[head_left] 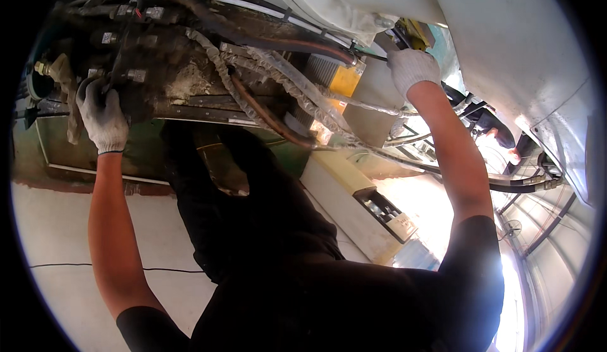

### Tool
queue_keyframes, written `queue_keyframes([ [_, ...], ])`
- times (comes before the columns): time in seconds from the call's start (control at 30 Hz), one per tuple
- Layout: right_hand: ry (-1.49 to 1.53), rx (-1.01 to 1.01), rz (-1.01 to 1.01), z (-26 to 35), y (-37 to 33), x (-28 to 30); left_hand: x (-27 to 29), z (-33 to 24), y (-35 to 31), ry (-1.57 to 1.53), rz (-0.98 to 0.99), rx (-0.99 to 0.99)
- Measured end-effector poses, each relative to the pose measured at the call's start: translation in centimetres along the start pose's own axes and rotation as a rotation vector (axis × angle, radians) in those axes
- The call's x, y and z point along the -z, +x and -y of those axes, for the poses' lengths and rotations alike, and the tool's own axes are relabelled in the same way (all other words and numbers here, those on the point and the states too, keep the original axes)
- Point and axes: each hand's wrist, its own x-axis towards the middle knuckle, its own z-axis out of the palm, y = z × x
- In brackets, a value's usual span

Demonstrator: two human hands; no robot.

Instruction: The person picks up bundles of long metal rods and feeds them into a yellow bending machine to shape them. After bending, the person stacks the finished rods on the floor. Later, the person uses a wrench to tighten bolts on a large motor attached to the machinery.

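Hands apart: left hand (104, 117) loosely spread beside fitting (96, 72), right hand (414, 71) curled, seemingly around dark rod (372, 55).

Left hand (103, 117), pale-gloved, far left, at metal fittings (136, 75) on grimy machinery (190, 81); right hand (414, 72), likewise gloved, far right, curled at a thin dark rod (372, 55). Between them: wrapped hoses (297, 86); yellow block (346, 81); nearer, dark trousers (199, 216).

Before me I see the machine's dark, grimy frame (165, 94), edged by a metal strip (208, 115). Metal fittings (136, 75) sit on its left part, pale dirt (193, 79) cakes its middle, and a plastic-wrapped hose (218, 64) runs across.
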Motion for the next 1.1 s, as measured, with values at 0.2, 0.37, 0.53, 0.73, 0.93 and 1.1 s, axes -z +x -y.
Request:
queue_keyframes([
  [0.2, -0.053, 0.034, 0.035, 1.9, 1.5, 1.8, 0.1, -0.1, 0.0, 0.000, -0.003, -0.008],
  [0.37, -0.052, 0.045, 0.055, 3.3, 2.6, 2.6, 0.1, 0.2, 0.0, 0.007, 0.004, -0.006],
  [0.53, -0.103, 0.083, -0.022, 4.3, 3.0, 1.7, -0.2, 0.0, 0.2, 0.012, 0.010, 0.007],
  [0.73, 0.070, -0.039, -0.073, 1.2, 0.3, -2.1, 0.2, -0.2, -0.2, 0.020, 0.022, 0.043],
  [0.93, 0.358, -0.107, -0.452, -1.6, 0.0, -18.0, -0.1, 1.0, -0.4, 0.063, 0.026, 0.013],
  [1.1, 0.598, -0.276, -0.508, 3.5, 2.9, -29.9, 0.3, 0.9, -0.3, 0.083, 0.040, -0.018],
])
